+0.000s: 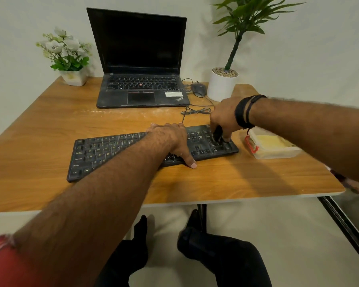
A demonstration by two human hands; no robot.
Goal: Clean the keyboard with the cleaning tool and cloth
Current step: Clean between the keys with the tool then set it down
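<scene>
I am watching one black keyboard (133, 150) lying slightly askew near the front middle of the wooden counter (50, 125), where the right hand (224, 119) is pinching a small dark cleaning tool (217, 134) between curled fingers and pressing its tip down among the keys at the keyboard's right end. The left hand (170, 139) is lying flat across the middle keys, fingers straight and thumb reaching over the front edge, holding nothing but steadying the board. To my eye the brushing step is going best with short strokes along the gaps between key rows, working steadily from right to left, while the flat hand is keeping the board from sliding. Just beside the keyboard's right end one clear box (276, 146) is sitting with something pale yellow inside, possibly the cloth. Behind, I am counting one open laptop (141, 59), one mouse (199, 89) and two potted plants (66, 56).
</scene>
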